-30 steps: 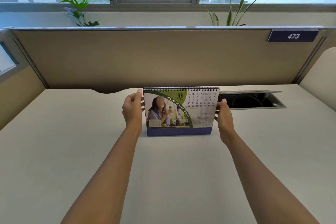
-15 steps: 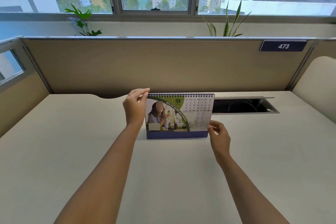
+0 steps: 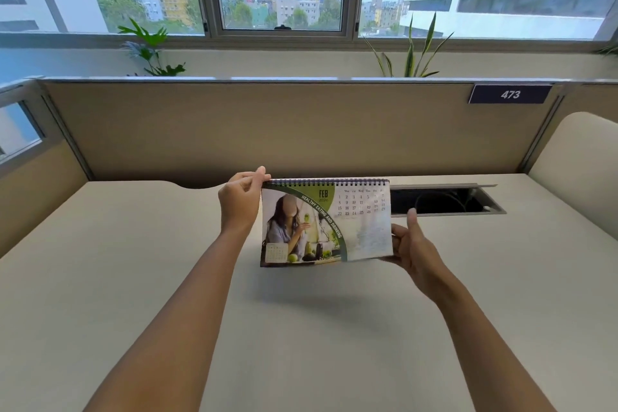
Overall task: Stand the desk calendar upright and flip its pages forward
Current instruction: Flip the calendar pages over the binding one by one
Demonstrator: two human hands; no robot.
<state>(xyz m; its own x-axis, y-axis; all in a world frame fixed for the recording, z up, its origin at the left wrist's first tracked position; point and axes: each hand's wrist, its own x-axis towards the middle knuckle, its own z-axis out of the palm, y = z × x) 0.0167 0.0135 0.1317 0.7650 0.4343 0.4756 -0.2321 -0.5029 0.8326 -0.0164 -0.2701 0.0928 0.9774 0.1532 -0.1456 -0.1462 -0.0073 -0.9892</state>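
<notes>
The spiral-bound desk calendar (image 3: pixel 326 222) stands near the back middle of the pale desk (image 3: pixel 301 328), showing its FEB page with a green band and a photo. My left hand (image 3: pixel 240 202) pinches the top left corner at the wire binding. My right hand (image 3: pixel 413 246) grips the lower right corner of the FEB page, which is lifted and swung out towards me, hiding the calendar's base. The page's right part looks blurred.
An open cable tray slot (image 3: pixel 444 201) is cut into the desk just right of the calendar. A tan partition (image 3: pixel 301 130) with a "473" plate (image 3: pixel 510 94) closes the back; side panels stand left and right. Plants and windows lie beyond.
My left hand rose from the calendar's left edge to its top corner. My right hand dropped to the lower right corner, took the FEB page and lifted it out from the base.
</notes>
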